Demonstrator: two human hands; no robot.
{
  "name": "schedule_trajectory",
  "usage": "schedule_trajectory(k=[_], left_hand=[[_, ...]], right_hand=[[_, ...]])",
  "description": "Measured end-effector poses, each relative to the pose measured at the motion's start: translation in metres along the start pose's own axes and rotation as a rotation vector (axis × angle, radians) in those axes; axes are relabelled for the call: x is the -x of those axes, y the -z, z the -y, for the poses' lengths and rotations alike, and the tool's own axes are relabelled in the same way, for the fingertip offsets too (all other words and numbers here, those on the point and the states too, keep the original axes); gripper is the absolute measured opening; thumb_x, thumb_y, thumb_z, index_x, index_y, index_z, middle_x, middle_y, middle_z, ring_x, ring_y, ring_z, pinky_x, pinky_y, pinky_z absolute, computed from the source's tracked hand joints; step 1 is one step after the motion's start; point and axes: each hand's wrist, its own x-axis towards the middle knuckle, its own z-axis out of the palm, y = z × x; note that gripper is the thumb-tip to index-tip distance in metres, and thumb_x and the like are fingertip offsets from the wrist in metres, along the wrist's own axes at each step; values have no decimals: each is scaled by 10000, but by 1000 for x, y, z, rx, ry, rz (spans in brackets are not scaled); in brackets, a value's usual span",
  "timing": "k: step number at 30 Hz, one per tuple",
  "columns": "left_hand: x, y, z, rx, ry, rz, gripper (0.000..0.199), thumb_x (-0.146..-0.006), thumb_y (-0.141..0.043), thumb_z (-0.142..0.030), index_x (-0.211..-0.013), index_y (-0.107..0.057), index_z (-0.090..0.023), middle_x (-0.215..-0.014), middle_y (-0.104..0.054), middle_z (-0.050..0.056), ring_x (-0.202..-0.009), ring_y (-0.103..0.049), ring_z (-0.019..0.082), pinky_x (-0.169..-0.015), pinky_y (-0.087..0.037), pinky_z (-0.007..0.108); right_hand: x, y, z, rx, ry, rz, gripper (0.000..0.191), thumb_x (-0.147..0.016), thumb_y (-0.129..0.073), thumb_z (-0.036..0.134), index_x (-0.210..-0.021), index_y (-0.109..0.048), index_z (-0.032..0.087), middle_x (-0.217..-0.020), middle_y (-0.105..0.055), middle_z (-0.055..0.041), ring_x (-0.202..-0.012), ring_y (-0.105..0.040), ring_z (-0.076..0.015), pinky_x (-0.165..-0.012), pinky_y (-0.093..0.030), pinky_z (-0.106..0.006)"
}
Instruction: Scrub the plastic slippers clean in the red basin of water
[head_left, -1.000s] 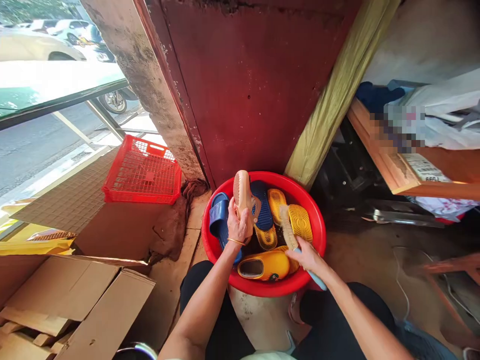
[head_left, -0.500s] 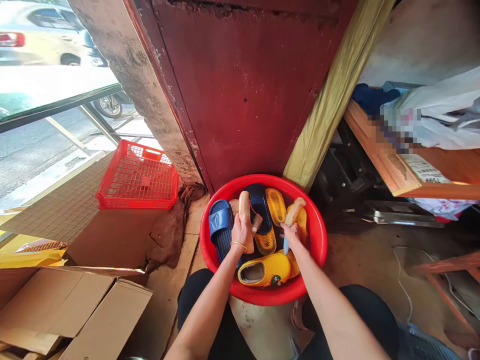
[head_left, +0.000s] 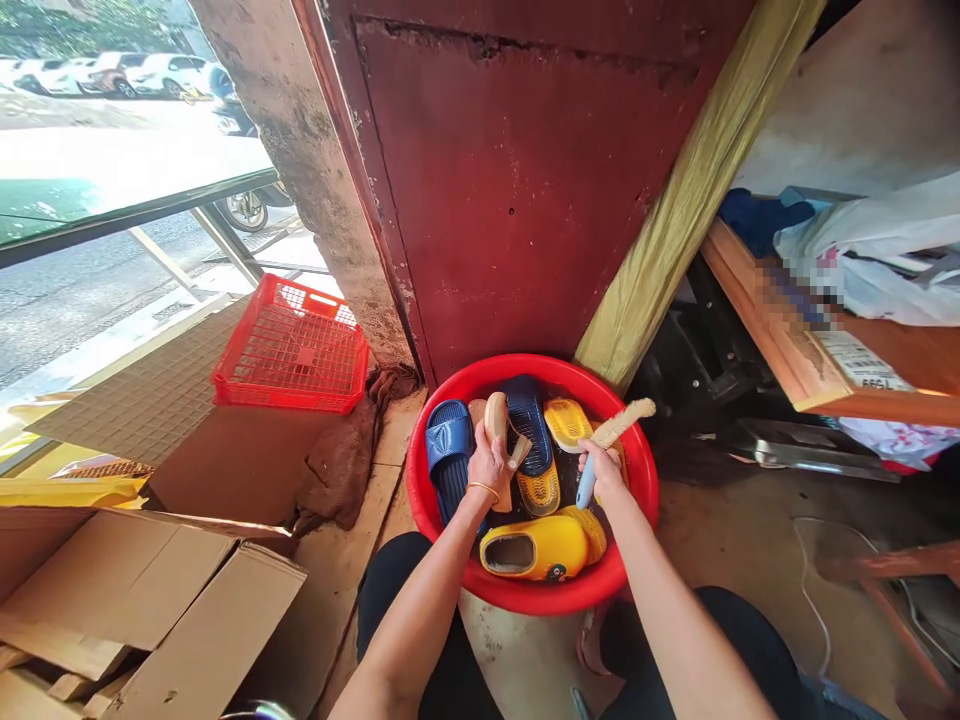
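Note:
A red basin [head_left: 534, 597] holds several slippers. My left hand [head_left: 488, 462] is closed round a tan sandal [head_left: 496, 415] over its left-centre part. In my right hand [head_left: 601, 468] is a brush [head_left: 624, 422] with a light blue handle, its pale bristle head pointing up and right over the basin's rim. A blue slipper [head_left: 448, 440] lies at the left, and a dark blue one [head_left: 528, 420] between my hands. Nearest me sits a yellow clog [head_left: 534, 547], and a yellow slipper [head_left: 567, 422] is near the back.
A red crate [head_left: 292, 345] and a brown cloth [head_left: 341, 465] are at the left, with cardboard boxes [head_left: 112, 590] in front. A red door [head_left: 517, 190] stands behind the basin. At the right are a wooden shelf [head_left: 817, 370] and a reddish stool [head_left: 900, 565].
The brush in my right hand has swung up and right, with its head now over the basin's rim. The camera view has shifted slightly left. My left hand still holds the sandal.

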Motion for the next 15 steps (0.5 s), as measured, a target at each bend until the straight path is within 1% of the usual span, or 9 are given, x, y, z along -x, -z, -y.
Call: schedule_trajectory(k=[3,5,7,9,11,12,13,14,15], left_hand=[[5,-2,-2,-20,-238,-49,633,-897,-552,-415,-1481,-409,-216,-1619,-293,124,-1515,-222,297,-1212,-241,429],[8,-1,-4,20,-337,-63,597,-877,-590,-416,-1440,-474,-252,-1640,-240,79,-1537,-134,296,-1227,-223,444],[12,1,-7,52,-389,-39,498,-865,-620,-426,-1339,-581,-276,-1605,-310,67,-1524,-174,309,-1233,-216,473],[15,2,-9,75,-380,36,409,-866,-628,-463,-1228,-662,-274,-1479,-488,103,-1445,-353,317,-1216,-259,496],[20,-1,-12,120,-274,166,445,-858,-639,-519,-1212,-678,-253,-1226,-670,137,-1237,-580,305,-1123,-408,496],[21,-4,-14,162,-178,239,495,-856,-639,-542,-1241,-665,-232,-1096,-719,135,-1106,-658,286,-1033,-496,473],[23,-8,-17,214,-56,308,536,-866,-624,-557,-1270,-648,-206,-993,-743,125,-986,-702,260,-926,-562,433],[24,-12,-20,260,92,345,557,-889,-585,-569,-1270,-647,-168,-912,-750,114,-883,-721,231,-816,-599,379],[25,-16,-23,267,253,327,570,-921,-516,-576,-1227,-667,-120,-839,-745,101,-796,-720,202,-711,-606,322]], right_hand=[[13,12,6,22,59,-1,307,-649,-755,399,-679,-512,213,-452,-540,53,-379,-496,-105,-372,-408,-208],[24,19,7,33,90,-2,309,-650,-750,422,-669,-527,209,-456,-545,45,-393,-509,-112,-383,-413,-213],[35,23,7,66,131,-10,301,-666,-735,443,-687,-553,204,-472,-558,37,-416,-529,-123,-408,-432,-225],[46,25,8,179,228,-15,291,-709,-697,464,-758,-599,194,-520,-594,15,-467,-573,-153,-455,-469,-252],[59,24,9,362,403,-21,300,-763,-643,459,-876,-637,180,-651,-665,-37,-607,-648,-208,-562,-526,-298],[66,23,9,459,508,-20,307,-788,-615,440,-936,-642,173,-743,-692,-69,-707,-674,-237,-635,-548,-323],[74,21,7,547,613,-5,308,-806,-593,409,-988,-641,165,-836,-703,-98,-807,-681,-260,-714,-558,-346],[83,18,4,630,714,30,310,-818,-576,371,-1037,-635,160,-921,-699,-119,-892,-675,-273,-785,-558,-361],[92,14,0,707,804,90,324,-826,-561,329,-1094,-625,158,-995,-685,-130,-956,-664,-276,-835,-553,-367]])
